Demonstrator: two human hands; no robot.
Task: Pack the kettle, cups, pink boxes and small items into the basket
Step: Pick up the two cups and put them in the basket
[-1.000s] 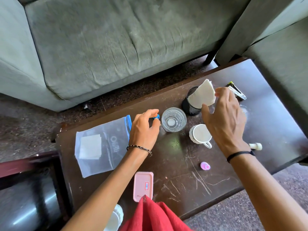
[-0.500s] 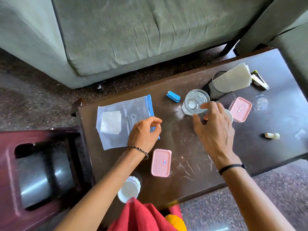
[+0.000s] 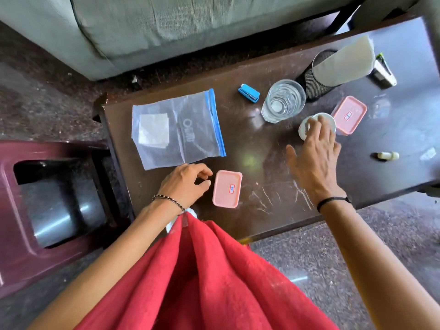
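Note:
On the dark table (image 3: 266,194), my left hand (image 3: 185,184) hovers with curled fingers just left of a pink box (image 3: 227,188), holding nothing. My right hand (image 3: 314,153) reaches out with its fingertips on the rim of a white cup (image 3: 307,126); I cannot tell if they grip it. A second pink box (image 3: 350,114) lies right behind the cup. A clear glass (image 3: 283,100) stands to the cup's left. A blue stapler (image 3: 248,92) lies left of the glass. A small white bottle (image 3: 387,155) lies at the right.
A clear zip bag (image 3: 181,129) holding a white square lies at the table's left. A black mesh holder (image 3: 316,79) with a white sheet stands at the back. A maroon stool (image 3: 21,210) sits left. A grey sofa (image 3: 190,27) runs behind. Red cloth (image 3: 209,282) hangs below me.
My left hand drew back from the zip bag toward the near pink box. My right hand moved from the glass onto the white cup. The view tilted further down.

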